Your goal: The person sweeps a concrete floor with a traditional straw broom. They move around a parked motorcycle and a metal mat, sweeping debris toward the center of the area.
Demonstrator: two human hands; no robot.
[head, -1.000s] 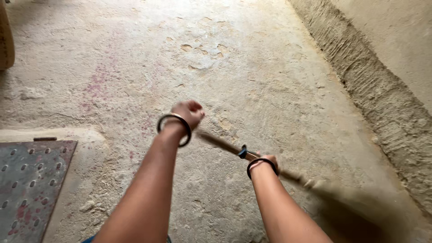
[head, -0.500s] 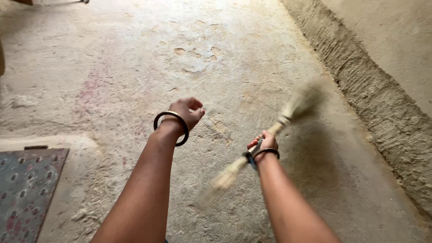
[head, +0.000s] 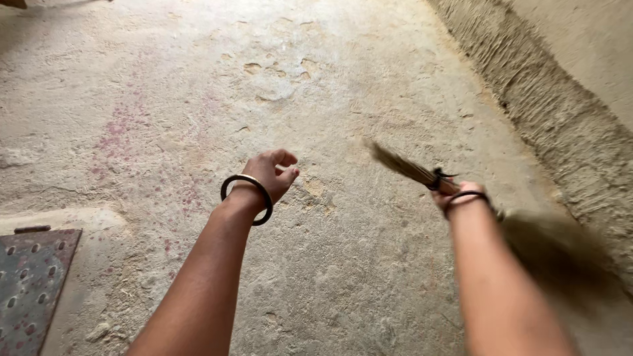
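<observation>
Right hand (head: 455, 193) grips bound straw hand broom (head: 412, 171); left hand (head: 270, 173) loosely curled, empty. Bristles risk scraping rough mud wall (head: 560, 112) at frame right.

Broom (head: 422, 173) between hand (head: 271, 173) and wall (head: 567, 112)

Rough courtyard: bare concrete floor (head: 343, 277), mud-plastered wall (head: 580, 59)

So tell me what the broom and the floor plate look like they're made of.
Handheld dry-grass broom: seemingly bundled straw-coloured plant fibres, bound with a dark tie; its brush end is blurred. Perforated grey floor plate: probably metal, dull and stained reddish, with rows of punched slots.
</observation>
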